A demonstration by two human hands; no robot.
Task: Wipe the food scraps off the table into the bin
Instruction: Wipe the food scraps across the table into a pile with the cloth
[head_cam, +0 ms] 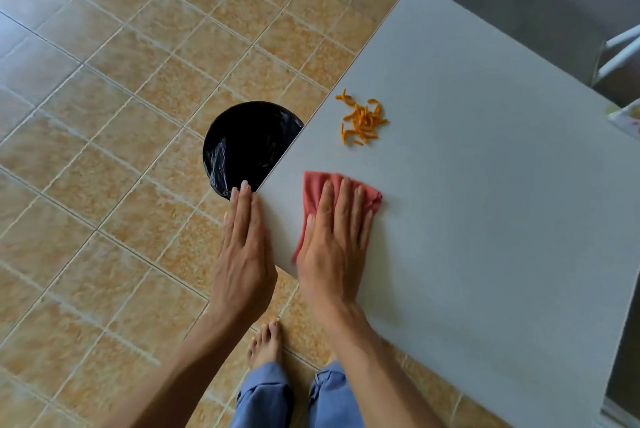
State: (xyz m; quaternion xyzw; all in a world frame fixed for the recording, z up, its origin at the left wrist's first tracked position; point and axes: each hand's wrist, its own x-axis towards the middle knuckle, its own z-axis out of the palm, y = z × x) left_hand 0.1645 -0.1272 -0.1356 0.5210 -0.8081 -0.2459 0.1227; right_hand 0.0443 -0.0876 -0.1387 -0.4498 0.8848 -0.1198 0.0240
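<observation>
Scraps [362,121], orange strips, lie heaped near the table [485,185] edge. Right hand [337,240] presses flat, fingers spread, on a pink cloth [313,190]. Left hand [244,251], fingers straight and together, rests against the table edge beside the black-lined bin [242,147].

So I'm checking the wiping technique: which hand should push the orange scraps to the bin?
Right hand: it presses the red cloth flat near the scraps. Left hand rests at the table edge.

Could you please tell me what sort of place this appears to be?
Probably a home kitchen or dining area: a tiled floor, a plain grey table with a chair beside it, and a bag-lined bin.
</observation>
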